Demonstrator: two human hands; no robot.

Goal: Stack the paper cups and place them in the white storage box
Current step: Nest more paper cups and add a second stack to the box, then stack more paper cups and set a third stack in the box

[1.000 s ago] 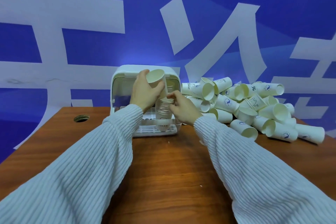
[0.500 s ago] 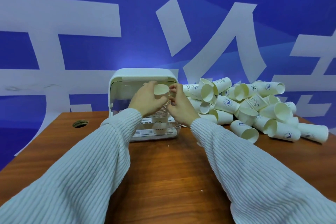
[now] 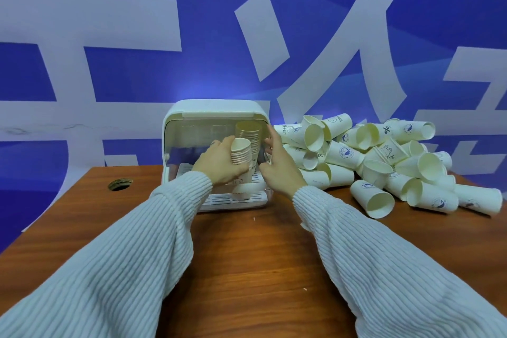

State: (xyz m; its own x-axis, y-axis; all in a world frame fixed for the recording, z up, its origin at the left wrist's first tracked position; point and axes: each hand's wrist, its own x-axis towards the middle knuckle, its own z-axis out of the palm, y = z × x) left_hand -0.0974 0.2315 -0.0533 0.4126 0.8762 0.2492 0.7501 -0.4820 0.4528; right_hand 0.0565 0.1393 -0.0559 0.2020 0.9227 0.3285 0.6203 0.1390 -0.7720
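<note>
A stack of paper cups [image 3: 241, 155] is gripped by the left hand [image 3: 219, 164] at the mouth of the white storage box [image 3: 215, 112], beside a taller stack [image 3: 248, 134] inside. The right hand [image 3: 281, 166] is held loosely spread. Loose cups [image 3: 378, 156] are heaped on the wooden table [image 3: 247, 255] before a blue wall [image 3: 274, 22].

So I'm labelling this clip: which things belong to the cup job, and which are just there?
In the job:
stack of cups in left hand
right hand
white storage box
loose cups

Just there:
table
table hole
blue backdrop
</note>
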